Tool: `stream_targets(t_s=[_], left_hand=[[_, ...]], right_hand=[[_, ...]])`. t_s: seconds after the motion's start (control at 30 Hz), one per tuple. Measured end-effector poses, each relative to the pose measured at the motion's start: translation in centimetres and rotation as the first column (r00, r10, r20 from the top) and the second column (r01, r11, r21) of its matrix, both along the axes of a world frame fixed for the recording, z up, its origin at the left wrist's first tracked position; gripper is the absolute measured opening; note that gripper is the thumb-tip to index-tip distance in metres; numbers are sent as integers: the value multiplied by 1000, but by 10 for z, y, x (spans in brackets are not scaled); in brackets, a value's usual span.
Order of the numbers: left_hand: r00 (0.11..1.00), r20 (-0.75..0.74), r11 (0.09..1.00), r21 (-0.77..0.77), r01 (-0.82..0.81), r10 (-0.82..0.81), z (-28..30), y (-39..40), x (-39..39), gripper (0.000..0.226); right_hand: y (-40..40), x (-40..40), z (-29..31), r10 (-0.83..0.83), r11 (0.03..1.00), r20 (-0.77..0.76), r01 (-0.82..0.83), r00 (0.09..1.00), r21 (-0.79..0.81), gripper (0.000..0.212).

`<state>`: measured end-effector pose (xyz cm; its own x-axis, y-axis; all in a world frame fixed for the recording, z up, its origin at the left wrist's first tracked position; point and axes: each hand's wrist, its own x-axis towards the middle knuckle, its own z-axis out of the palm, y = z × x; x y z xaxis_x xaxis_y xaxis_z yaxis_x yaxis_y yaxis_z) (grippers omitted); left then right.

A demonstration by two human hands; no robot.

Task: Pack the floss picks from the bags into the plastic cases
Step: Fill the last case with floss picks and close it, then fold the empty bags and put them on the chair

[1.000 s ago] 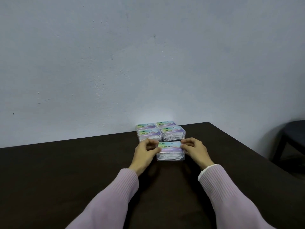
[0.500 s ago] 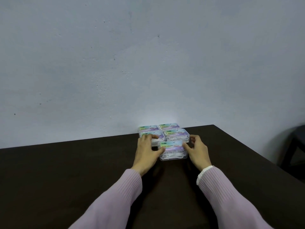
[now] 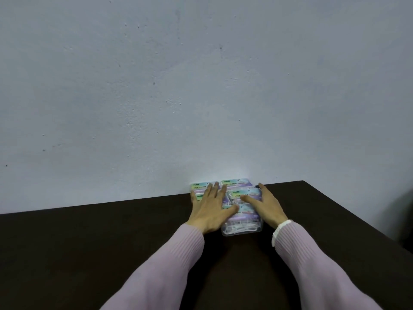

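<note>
Several clear plastic cases with pastel labels stand packed together against the wall at the table's far edge. The nearest case [image 3: 242, 227] shows white floss picks through its front wall. My left hand [image 3: 212, 209] lies flat with straight fingers over the left cases [image 3: 196, 187], its thumb on the nearest case's lid. My right hand [image 3: 266, 205] lies flat along the right side of the group, its thumb across a right case [image 3: 237, 194]. No bags are in view.
The dark brown table [image 3: 89, 242] runs left and toward me; its right edge slants down at the far right. A pale blue-grey wall rises straight behind the cases. A dark shape shows at the right frame edge.
The case held between both hands a second ago now sits on the table in front of the group. Both hands have let go and spread flat over the cases.
</note>
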<state>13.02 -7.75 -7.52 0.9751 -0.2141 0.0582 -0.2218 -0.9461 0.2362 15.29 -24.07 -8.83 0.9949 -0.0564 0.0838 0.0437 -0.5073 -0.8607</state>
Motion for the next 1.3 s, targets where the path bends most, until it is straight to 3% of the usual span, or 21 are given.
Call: stream_targets(t_s=[0.13, 0.23, 0.7, 0.97, 1.3], left_hand=[[997, -78, 998, 68, 6, 0, 1, -1, 7, 74], [995, -102, 995, 98, 10, 0, 4, 0, 9, 75], [996, -83, 995, 101, -1, 9, 3, 39, -11, 68], [993, -84, 991, 114, -71, 81, 1, 126, -42, 66], [995, -38, 991, 103, -85, 90, 0, 177, -38, 61]], right_hand=[[-1, 8, 5, 116, 896, -20, -113, 993, -430, 68], [-1, 14, 11, 161, 765, -80, -175, 984, -620, 60], [41, -5, 12, 211, 765, -121, -240, 970, -598, 61], [126, -28, 11, 300, 676, -119, -299, 946, -674, 63], [180, -28, 16, 262, 598, -142, -276, 955, -753, 65]])
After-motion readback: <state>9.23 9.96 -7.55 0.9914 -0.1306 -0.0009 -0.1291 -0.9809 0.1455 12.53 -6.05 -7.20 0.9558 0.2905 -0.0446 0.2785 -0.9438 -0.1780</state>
